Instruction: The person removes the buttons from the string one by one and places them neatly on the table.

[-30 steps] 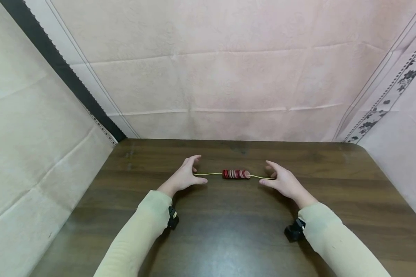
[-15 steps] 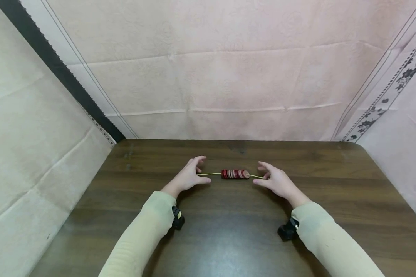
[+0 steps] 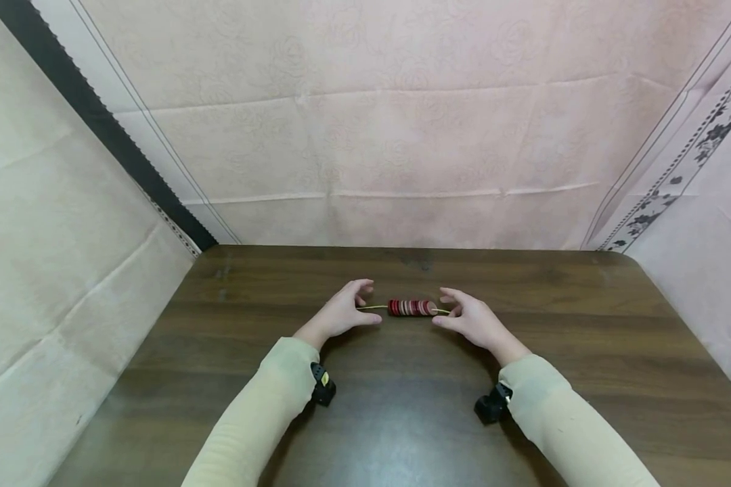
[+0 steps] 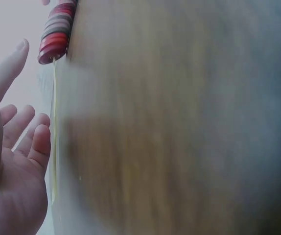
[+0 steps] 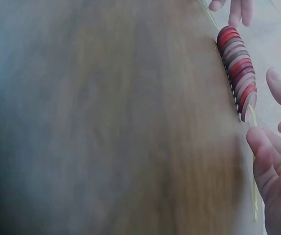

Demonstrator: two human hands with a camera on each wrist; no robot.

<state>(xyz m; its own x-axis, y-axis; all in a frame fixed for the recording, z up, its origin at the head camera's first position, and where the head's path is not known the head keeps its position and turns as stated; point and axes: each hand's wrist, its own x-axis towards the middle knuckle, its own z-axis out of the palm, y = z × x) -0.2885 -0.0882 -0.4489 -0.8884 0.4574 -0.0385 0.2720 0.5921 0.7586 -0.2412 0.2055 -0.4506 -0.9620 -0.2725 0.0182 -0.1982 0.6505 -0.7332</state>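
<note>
A row of round flat discs (image 3: pixel 411 308), red, pink and grey, lies on its side on the table, threaded on a thin yellow cord (image 4: pixel 55 127). At the row's left end is my left hand (image 3: pixel 344 312), thumb and fingers spread apart, with the cord's left tail running past it. My right hand (image 3: pixel 474 323) rests by the other end, its thumb and fingers also apart, and the cord's right tail (image 5: pixel 255 191) passes beside its fingers. A small gap separates each hand from the discs. In the right wrist view the left fingertips show beyond the far end of the row.
The brown wooden table (image 3: pixel 402 419) runs back to a straight far edge. Pale cloth (image 3: pixel 371 149) hangs behind it and at both sides. Black cameras (image 3: pixel 492 404) are strapped at both wrists.
Both hands have moved inward along the cord, the left to the right and the right to the left, closer to the discs. The disc row has stayed nearly in place.
</note>
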